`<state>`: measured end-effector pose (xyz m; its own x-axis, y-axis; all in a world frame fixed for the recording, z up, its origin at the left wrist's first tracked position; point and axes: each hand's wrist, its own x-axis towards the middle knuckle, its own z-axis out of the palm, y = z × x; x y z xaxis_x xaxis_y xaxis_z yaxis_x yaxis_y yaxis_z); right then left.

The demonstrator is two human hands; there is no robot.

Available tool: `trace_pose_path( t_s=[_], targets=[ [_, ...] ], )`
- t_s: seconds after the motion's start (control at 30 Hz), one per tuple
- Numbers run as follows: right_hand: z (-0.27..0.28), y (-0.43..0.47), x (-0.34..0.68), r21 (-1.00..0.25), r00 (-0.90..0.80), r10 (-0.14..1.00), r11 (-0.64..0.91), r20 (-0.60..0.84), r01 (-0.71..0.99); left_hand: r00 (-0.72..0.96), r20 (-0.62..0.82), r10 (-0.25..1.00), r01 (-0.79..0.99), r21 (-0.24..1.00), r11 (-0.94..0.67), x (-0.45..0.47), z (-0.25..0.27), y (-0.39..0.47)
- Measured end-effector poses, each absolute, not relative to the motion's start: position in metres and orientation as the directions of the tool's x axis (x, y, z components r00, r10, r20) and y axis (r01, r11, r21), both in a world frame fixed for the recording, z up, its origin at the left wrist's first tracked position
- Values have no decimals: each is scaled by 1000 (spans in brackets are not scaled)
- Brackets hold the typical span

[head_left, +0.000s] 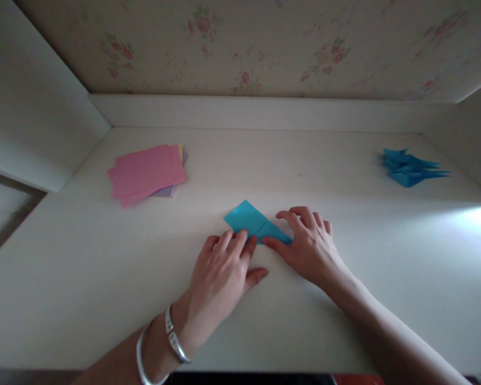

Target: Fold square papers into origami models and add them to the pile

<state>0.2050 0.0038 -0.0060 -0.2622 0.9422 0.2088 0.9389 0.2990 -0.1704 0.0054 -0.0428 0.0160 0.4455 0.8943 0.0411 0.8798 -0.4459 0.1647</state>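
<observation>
— What did we have under our hands?

— A folded sheet of bright blue paper (253, 222), lying flat near the middle of the pale wooden counter (264, 160), somewhat toward its near edge. Our left hand (220, 270) lay flat with its fingers (237, 240) stretched out, their tips pressing the paper's near left edge. Our right hand (310, 243) rested at the paper's right end, fingers loosely curved and thumb pressed along the lower edge; neither hand gripped anything.

— And elsewhere on the counter?

— A fanned stack of pink, yellow and purple paper sheets (146, 172) toward the far left corner, well apart from us. A small pile of folded blue paper pieces (411, 168) sat by the far right edge. We wore two silver bangles (172, 342) on the left wrist.
</observation>
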Motion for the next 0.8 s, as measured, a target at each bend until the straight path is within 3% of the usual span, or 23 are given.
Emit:
trace_pose_path(
  t_s=[0.4, 0.5, 0.67, 0.8],
  targets=[
    [-9, 16, 254, -162, -208, 975, 219, 83, 962, 450, 88, 889, 870, 179, -458, 4, 15, -40],
    [-8, 22, 259, -253, -198, 978, 208, 65, 945, 446, 114, 888, 863, 209, -460, 4, 12, -37],
    [-9, 29, 252, -570, -23, 991, 95, 133, 816, 484, 201, 852, 811, 264, -522, 1, 6, -33],
    [-7, 25, 236, -616, -18, 987, 113, 157, 779, 508, 214, 834, 796, 254, -549, 0, 6, -32]
  ],
)
